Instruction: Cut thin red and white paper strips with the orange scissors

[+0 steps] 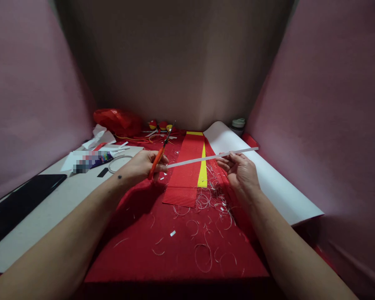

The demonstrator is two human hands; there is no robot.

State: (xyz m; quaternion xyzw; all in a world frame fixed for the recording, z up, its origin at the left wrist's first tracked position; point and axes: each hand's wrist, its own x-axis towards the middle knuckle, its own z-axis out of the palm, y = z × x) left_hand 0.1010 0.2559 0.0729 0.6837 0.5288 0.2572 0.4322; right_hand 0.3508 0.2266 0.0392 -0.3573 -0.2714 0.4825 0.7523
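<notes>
A narrow white strip stretches between my hands, above the table. My left hand is closed around orange-handled scissors, their dark blades pointing up and away; the strip's left end meets its fingertips. Thumb and fingers of my right hand pinch the strip, whose far end juts out to the right. Beneath it lies a ribbed red sheet, partly covering a yellow sheet. Curly pale thread scraps and small white bits are scattered on the red cloth.
On the left, a pale board carries a black phone-like slab, a tube and a wire ring. A red plastic bag lies behind. Right, a large white sheet curls near a lidded container. Pinkish walls flank both sides.
</notes>
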